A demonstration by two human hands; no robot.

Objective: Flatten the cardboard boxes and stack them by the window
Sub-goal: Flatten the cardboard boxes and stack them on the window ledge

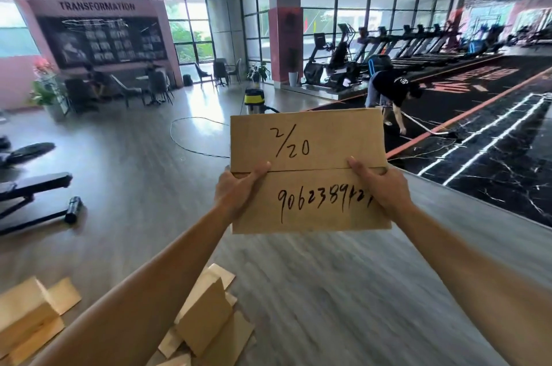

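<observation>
Both hands, left hand (239, 189) and right hand (378, 186), grip a flattened cardboard box (309, 170) by its side edges, held up at arm's length. More cardboard pieces (206, 327) lie on the floor (328, 291) below.

"2/20" and "906238912" handwritten on cardboard box (309, 171), "TRANSFORMATION" on wall sign (97, 6)

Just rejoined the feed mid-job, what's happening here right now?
A person holds up a cardboard box with both hands, left hand and right hand gripping its sides, thumbs at the seam. It bears handwritten numbers. More cardboard pieces lie on the floor below. Another person bends over beyond.
</observation>
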